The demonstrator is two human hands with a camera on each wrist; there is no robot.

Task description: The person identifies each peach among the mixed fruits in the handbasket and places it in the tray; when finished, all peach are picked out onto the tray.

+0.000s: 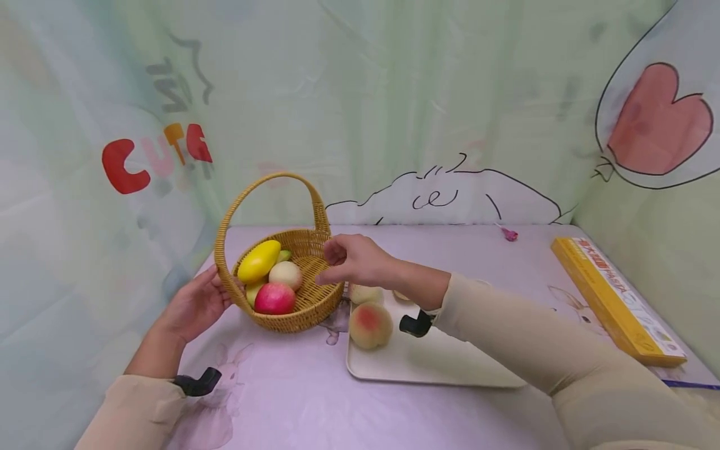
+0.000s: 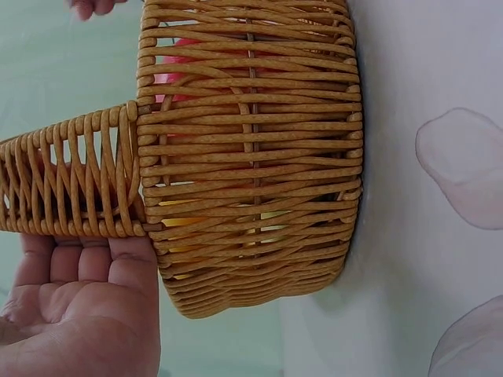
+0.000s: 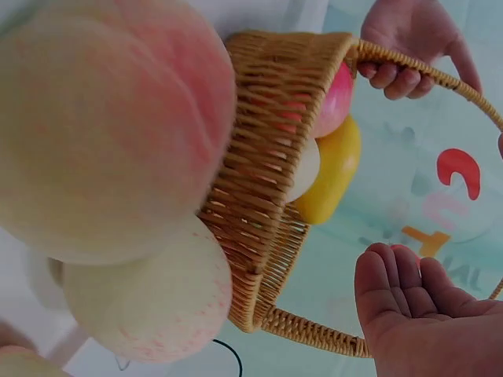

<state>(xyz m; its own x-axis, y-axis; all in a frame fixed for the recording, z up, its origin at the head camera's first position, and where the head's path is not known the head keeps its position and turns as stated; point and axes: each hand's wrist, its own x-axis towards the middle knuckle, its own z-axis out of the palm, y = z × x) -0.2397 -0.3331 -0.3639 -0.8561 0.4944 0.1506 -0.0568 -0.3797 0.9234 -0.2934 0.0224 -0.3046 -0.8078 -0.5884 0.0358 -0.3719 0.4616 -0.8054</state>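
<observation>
A wicker basket (image 1: 298, 319) with an arched handle (image 1: 225, 225) stands on the table. It holds a yellow mango-like fruit (image 1: 259, 262), a pale peach (image 1: 285, 275), a red fruit (image 1: 275, 299) and partly hidden greenish pieces. My left hand (image 1: 197, 303) is at the basket's left side; in the left wrist view its straight fingers (image 2: 67, 259) reach behind the handle's base and touch it. Over the basket's right rim is my right hand (image 1: 360, 259), fingers loosely bent and thumb apart, nothing between them. Below its wrist, a red-blushed peach (image 1: 371, 326) and a paler peach (image 1: 365, 295) sit on a tray (image 1: 427, 369).
Another round fruit on the tray is mostly covered by the right forearm. A yellow pasta box (image 1: 619, 306) lies along the table's right side. A small pink object (image 1: 510, 235) is at the back. Printed curtains (image 1: 394, 112) enclose the table.
</observation>
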